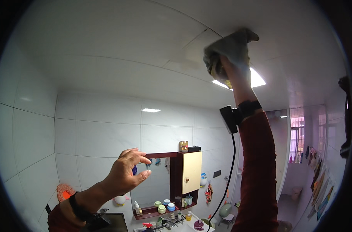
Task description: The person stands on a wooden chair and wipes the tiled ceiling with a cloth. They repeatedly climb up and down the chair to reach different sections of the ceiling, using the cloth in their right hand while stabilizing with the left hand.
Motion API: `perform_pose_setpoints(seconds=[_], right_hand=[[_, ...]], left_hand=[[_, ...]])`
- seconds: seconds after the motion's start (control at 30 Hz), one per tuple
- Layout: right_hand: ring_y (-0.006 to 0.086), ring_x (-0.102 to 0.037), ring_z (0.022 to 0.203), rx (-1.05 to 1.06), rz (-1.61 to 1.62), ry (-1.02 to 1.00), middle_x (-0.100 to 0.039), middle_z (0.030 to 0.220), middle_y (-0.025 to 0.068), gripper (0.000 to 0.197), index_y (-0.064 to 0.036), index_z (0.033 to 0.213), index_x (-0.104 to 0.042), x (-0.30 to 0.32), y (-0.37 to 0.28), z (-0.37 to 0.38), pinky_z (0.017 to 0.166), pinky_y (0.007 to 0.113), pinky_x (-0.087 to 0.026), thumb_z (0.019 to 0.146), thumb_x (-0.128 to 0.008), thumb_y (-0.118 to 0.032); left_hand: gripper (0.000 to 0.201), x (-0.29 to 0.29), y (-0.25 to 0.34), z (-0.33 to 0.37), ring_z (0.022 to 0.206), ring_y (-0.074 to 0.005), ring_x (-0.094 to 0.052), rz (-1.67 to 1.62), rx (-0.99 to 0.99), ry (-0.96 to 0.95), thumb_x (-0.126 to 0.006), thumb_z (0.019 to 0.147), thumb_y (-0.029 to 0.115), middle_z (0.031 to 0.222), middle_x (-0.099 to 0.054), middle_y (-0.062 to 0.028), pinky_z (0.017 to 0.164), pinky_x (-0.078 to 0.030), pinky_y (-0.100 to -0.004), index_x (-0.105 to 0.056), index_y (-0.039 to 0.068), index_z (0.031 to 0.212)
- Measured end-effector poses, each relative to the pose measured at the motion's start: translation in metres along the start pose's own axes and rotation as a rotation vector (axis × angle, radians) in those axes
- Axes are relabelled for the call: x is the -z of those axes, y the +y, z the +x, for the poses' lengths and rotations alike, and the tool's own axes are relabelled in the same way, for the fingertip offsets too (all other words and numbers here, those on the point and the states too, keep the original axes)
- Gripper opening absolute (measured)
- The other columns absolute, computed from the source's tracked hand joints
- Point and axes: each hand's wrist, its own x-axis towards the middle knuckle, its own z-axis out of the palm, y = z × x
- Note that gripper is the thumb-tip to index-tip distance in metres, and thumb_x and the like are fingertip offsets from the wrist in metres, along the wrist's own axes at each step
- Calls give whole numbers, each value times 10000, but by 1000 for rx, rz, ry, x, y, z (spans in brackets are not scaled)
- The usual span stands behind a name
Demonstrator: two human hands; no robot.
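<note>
Right hand (222,65) presses a cloth (232,46), seemingly, to the ceiling (118,42); left hand (127,172) free.

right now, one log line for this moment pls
right hand: raised, pressing cloth to ceiling beside ceiling light | left hand: mid-air, fingers loosely curled, empty | behind: mirror cabinet

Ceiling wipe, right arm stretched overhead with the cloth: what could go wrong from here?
1. The cloth in the right hand is pressed to the ceiling right beside the lit ceiling light; a wet cloth could drip into it, or the panel may be hot.
2. The black cable hanging from the wrist device could snag.
3. The left hand is open in mid-air, bracing on nothing, so balance looks uncertain.
</note>
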Motion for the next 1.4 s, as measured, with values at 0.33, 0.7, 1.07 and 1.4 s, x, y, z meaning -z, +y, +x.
perform_pose_setpoints(seconds=[0.33, 0.7, 1.07, 1.4], right_hand=[[154, -570, 870, 213, -502, -667, -584, 960, 53, 303, -109, 1038, -592, 33, -9, 25, 739, 367, -453, 857, -557, -350], [240, -486, 1068, 226, -566, -631, -485, 1163, 135, 319, -91, 1105, -441, 55, -40, 37, 851, 410, -390, 901, -507, -328], [173, -597, 820, 439, -788, -701, -600, 878, 68, 187, -85, 881, -588, 105, -89, 73, 682, 304, -482, 894, -550, -268], [193, -567, 790, 445, -415, 328, -576, 895, 126, 316, -25, 1076, -541, -3, -39, 84, 640, 311, -421, 860, -557, -255]], left_hand=[[252, -3, -14, 1, 1264, -371, -445, -31, -3, 8, -729, 787, 210, 1214, -592, -167, 1043, -358, -487, -650, 77, 986], [263, -5, -32, -11, 1279, -369, -428, -120, 16, 1, -717, 815, 248, 1216, -584, -173, 1047, -357, -480, -647, 84, 1008], [258, -10, -49, -13, 1269, -353, -438, -166, -20, 25, -733, 795, 233, 1210, -582, -154, 1036, -370, -474, -661, 87, 995], [257, -4, -66, -29, 1254, -364, -455, -172, -4, 92, -731, 795, 212, 1178, -593, -179, 1039, -368, -469, -640, 76, 994]])
